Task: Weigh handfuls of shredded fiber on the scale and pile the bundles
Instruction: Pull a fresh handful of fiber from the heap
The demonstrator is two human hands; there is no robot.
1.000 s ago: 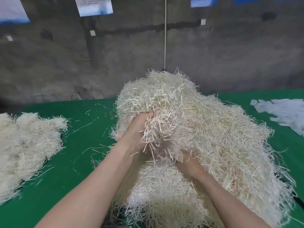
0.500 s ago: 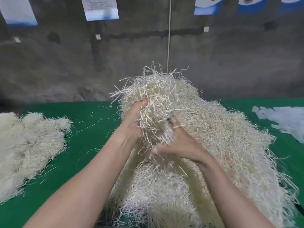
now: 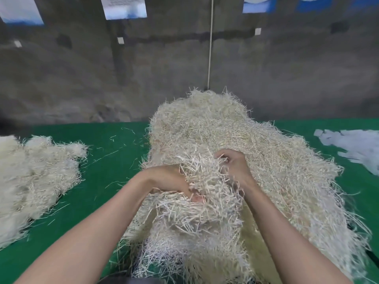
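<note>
The heap of shredded fiber (image 3: 235, 136) sat mid-way across the green surface (image 3: 114, 160), and a handful (image 3: 201, 179) stood out at its near face. The left hand (image 3: 170, 179) had its grip curled round that handful from the left, while the right hand (image 3: 233, 167) pinched strands on the right. A pile of bundles (image 3: 37, 175) lay well apart at the left. Judging by this, several bundles were done, this handful was unweighed, and much fiber remained. No scale showed clearly.
</note>
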